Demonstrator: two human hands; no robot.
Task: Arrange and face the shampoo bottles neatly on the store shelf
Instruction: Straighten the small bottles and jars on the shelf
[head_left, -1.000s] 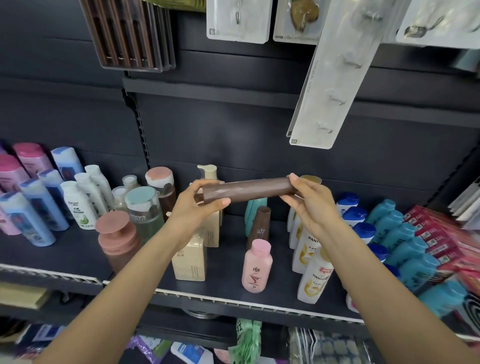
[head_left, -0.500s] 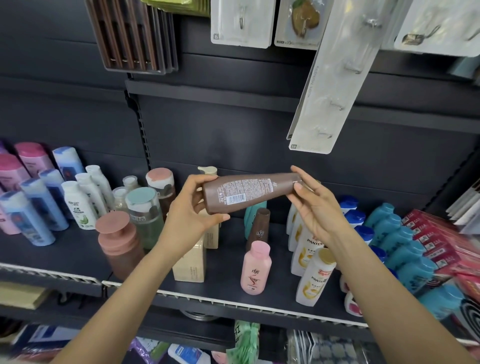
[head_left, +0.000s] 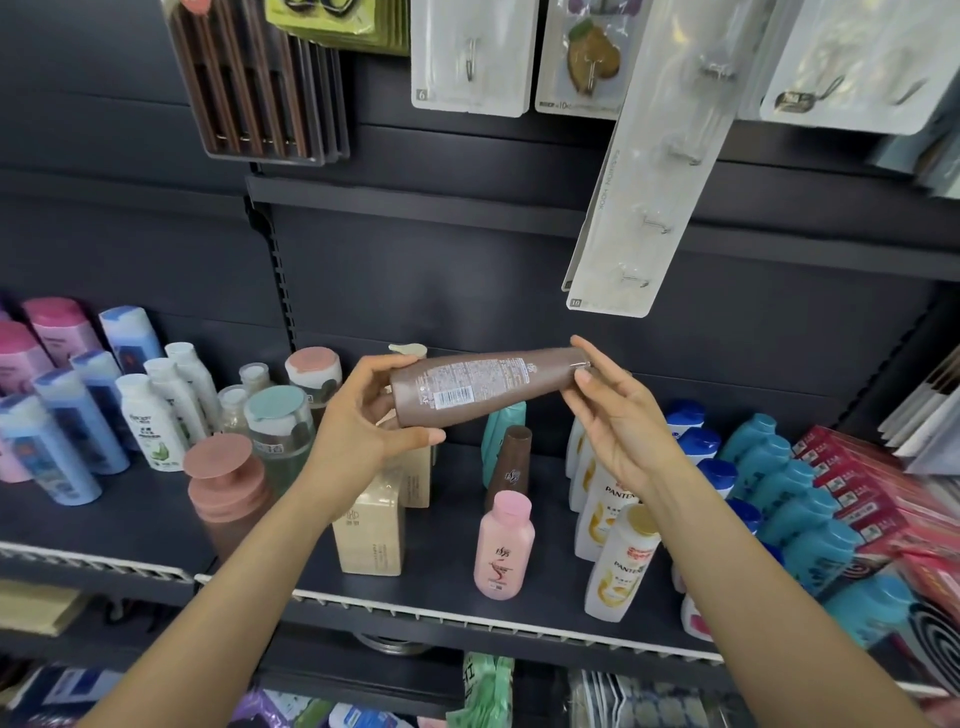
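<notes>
Rotated further since a second ago: brown bottle (head_left: 483, 387) now shows its back label and barcode to me, where before I saw a plain side. My left hand (head_left: 363, 421) grips the wide base end, fingers curled round it; my right hand (head_left: 613, 415) pinches the narrow cap end with fingertips. Hands apart, bottle lying sideways between them, in the air above the shelf (head_left: 452, 525). Front face points away, so I judge more turning is needed before standing it by the matching brown bottle (head_left: 511, 460) behind the pink bottle (head_left: 503, 551).
</notes>
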